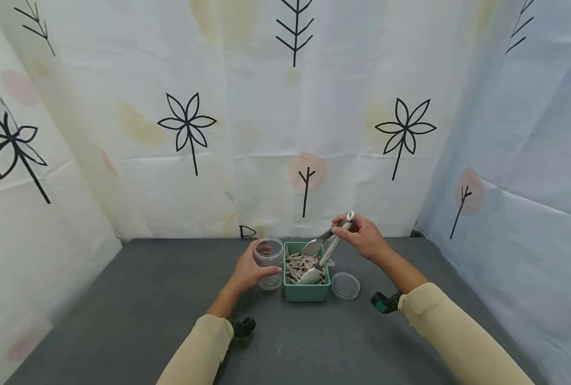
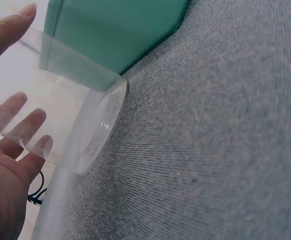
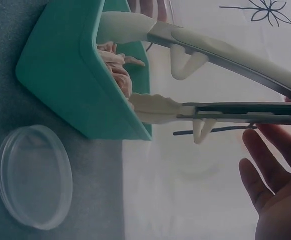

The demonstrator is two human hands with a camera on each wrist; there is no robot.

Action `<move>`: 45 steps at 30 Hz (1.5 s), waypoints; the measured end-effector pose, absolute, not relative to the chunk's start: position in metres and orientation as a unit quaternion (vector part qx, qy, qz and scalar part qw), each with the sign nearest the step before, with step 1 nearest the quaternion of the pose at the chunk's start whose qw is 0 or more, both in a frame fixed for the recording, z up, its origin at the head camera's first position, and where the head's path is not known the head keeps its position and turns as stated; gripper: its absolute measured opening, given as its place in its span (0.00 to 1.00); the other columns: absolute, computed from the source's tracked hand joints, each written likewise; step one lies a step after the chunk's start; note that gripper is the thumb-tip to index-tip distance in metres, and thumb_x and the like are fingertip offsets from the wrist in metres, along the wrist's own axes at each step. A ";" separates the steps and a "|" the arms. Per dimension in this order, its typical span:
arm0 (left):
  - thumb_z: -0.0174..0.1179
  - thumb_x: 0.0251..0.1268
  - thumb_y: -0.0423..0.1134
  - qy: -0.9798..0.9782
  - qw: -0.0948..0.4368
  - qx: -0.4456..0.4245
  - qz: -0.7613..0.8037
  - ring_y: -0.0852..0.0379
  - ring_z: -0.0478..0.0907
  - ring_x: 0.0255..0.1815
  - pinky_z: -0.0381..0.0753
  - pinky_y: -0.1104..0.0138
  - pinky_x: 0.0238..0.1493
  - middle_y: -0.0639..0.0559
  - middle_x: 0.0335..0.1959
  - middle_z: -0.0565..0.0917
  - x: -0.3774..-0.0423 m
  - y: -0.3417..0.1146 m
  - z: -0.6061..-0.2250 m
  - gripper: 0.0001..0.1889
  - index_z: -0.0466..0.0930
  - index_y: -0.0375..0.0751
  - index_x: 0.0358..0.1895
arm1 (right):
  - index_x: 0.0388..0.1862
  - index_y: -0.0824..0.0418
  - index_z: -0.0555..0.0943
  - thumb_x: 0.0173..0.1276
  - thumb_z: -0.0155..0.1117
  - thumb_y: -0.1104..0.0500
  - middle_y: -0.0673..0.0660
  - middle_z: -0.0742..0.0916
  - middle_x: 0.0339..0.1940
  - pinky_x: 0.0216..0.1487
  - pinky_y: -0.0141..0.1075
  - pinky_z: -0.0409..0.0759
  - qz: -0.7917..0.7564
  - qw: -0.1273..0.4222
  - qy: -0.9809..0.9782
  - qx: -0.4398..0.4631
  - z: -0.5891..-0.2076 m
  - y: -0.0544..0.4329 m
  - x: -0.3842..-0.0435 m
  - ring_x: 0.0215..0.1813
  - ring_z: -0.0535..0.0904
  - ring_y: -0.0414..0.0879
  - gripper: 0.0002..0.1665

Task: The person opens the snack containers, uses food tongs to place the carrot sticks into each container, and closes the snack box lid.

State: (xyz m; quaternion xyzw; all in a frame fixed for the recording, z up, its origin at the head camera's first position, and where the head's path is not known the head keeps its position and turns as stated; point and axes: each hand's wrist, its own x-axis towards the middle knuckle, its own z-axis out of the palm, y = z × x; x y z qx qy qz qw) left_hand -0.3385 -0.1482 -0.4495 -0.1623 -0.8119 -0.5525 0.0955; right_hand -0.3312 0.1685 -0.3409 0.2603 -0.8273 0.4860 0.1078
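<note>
My left hand [image 1: 245, 274] holds a clear plastic jar [image 1: 270, 279] upright, its fingers round the far side and the thumb on the near side. The jar's base [image 2: 103, 127] appears to rest on the grey cloth, close beside a green bin [image 1: 307, 293]. Pale, pinkish-grey strips [image 1: 301, 263] lie in the bin; I cannot tell what they are. With its fingers near the looped end, my right hand [image 1: 368, 241] grips a pair of tongs [image 1: 333, 250]. The tongs' arms are spread, and both whitish tips [image 3: 155, 107] reach down into the bin.
A round clear lid [image 1: 345, 285] lies on the cloth at the bin's right. The dark grey tabletop [image 1: 285, 342] is enclosed by white patterned curtains [image 1: 247, 192] at the back and sides. A thin black cord [image 1: 247, 232] shows at the table's back edge.
</note>
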 end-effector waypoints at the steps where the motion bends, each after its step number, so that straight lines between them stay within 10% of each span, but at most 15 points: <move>1: 0.78 0.48 0.39 -0.812 0.095 -0.163 -0.552 0.45 0.75 0.58 0.76 0.50 0.49 0.44 0.60 0.77 -0.339 -0.148 -0.449 0.44 0.63 0.45 0.70 | 0.54 0.64 0.79 0.71 0.63 0.59 0.63 0.84 0.48 0.42 0.39 0.77 0.496 0.100 -0.822 0.262 -0.341 0.167 -0.332 0.43 0.79 0.52 0.15; 17: 0.76 0.49 0.33 -0.812 0.100 -0.190 -0.542 0.37 0.75 0.56 0.75 0.45 0.50 0.32 0.58 0.76 -0.313 -0.141 -0.416 0.42 0.62 0.30 0.68 | 0.60 0.66 0.75 0.68 0.66 0.60 0.66 0.79 0.58 0.56 0.50 0.74 0.518 -0.032 -0.803 0.293 -0.347 0.153 -0.340 0.57 0.78 0.56 0.24; 26: 0.79 0.44 0.41 -0.824 0.108 -0.163 -0.532 0.51 0.77 0.55 0.77 0.54 0.49 0.50 0.56 0.80 -0.341 -0.148 -0.450 0.44 0.65 0.46 0.68 | 0.61 0.68 0.73 0.66 0.68 0.57 0.69 0.74 0.61 0.58 0.54 0.70 0.478 -0.103 -0.823 0.289 -0.344 0.156 -0.343 0.60 0.73 0.59 0.28; 45: 0.79 0.45 0.43 -0.827 0.103 -0.169 -0.526 0.49 0.76 0.56 0.76 0.52 0.51 0.47 0.57 0.79 -0.342 -0.151 -0.447 0.44 0.65 0.44 0.68 | 0.51 0.65 0.80 0.66 0.68 0.59 0.66 0.79 0.51 0.49 0.48 0.73 0.465 -0.030 -0.828 0.312 -0.344 0.166 -0.346 0.47 0.77 0.53 0.17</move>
